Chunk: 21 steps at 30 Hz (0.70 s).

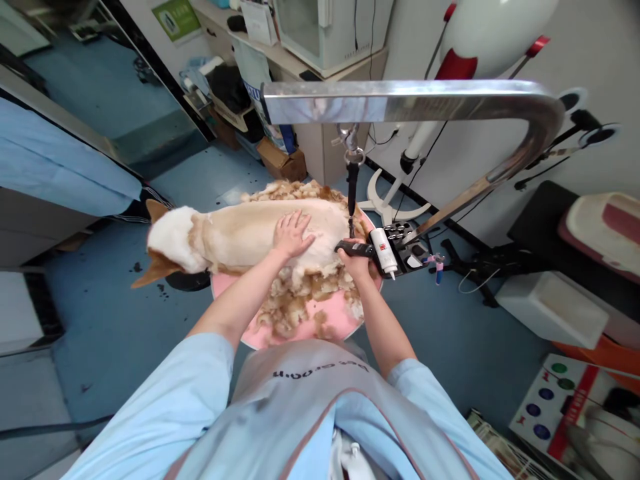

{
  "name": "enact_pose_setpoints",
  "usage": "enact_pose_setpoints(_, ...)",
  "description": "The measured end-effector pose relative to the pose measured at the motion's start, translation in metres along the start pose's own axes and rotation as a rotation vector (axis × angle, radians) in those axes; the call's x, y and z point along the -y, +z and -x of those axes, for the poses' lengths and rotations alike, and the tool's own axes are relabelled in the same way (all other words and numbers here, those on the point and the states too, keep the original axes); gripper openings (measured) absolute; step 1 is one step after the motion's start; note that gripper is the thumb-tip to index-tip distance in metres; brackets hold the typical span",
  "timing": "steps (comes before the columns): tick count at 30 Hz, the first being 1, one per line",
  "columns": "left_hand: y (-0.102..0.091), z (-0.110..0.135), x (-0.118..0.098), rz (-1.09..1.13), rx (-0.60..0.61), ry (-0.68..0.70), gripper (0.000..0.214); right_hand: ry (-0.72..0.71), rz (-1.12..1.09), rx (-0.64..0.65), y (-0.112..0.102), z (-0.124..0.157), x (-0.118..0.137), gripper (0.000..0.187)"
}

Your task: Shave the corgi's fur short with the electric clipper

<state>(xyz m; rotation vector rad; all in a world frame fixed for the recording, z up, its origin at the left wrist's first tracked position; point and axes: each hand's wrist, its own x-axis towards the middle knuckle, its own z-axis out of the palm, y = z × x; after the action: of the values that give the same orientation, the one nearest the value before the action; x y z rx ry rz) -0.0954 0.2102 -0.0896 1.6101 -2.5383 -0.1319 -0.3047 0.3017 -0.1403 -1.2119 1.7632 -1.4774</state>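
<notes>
A dog [240, 230] with a closely shorn tan and white back stands on a round pink grooming table [330, 317], its head at the left. My left hand [293, 235] lies flat on the dog's back with the fingers spread. Around a black hair clipper [356, 249] my right hand [355, 263] is closed, at the dog's rear. The clipper's head is against or very near the coat; I cannot tell which. Clumps of cut fur [290, 300] lie along both sides of the dog.
A metal grooming arm [410, 100] crosses above the table, with a black strap [353, 190] hanging from it to the dog's rear. At the right, a tool tray [413, 253] carries a white bottle [383, 252]. Behind stands a white dryer on a stand [387, 200].
</notes>
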Motion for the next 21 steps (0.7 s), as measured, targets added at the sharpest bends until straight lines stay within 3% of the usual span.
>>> enact_pose_setpoints(4, -0.004, -0.003, -0.001, 0.022, 0.02, -0.024, 0.068, 0.07, 0.042, 0.063, -0.014, 0.006, -0.01, 0.034)
enact_pose_setpoints(8, -0.013, -0.008, 0.001, 0.086, 0.085, -0.022, 0.067, -0.006, -0.043, -0.014, -0.01, 0.001, 0.008, 0.03)
enact_pose_setpoints(13, -0.018, -0.006, 0.012, 0.051, -0.034, -0.116, 0.061, -0.007, -0.015, 0.032, 0.007, 0.009, 0.01, 0.03)
enact_pose_setpoints(17, -0.012, 0.0, 0.023, 0.023, -0.033, -0.165, 0.059, 0.096, 0.054, 0.08, -0.004, 0.021, -0.005, 0.03)
enact_pose_setpoints(21, -0.008, -0.003, 0.022, 0.044, -0.038, -0.179, 0.059, 0.063, -0.029, 0.093, -0.001, 0.01, 0.025, 0.031)
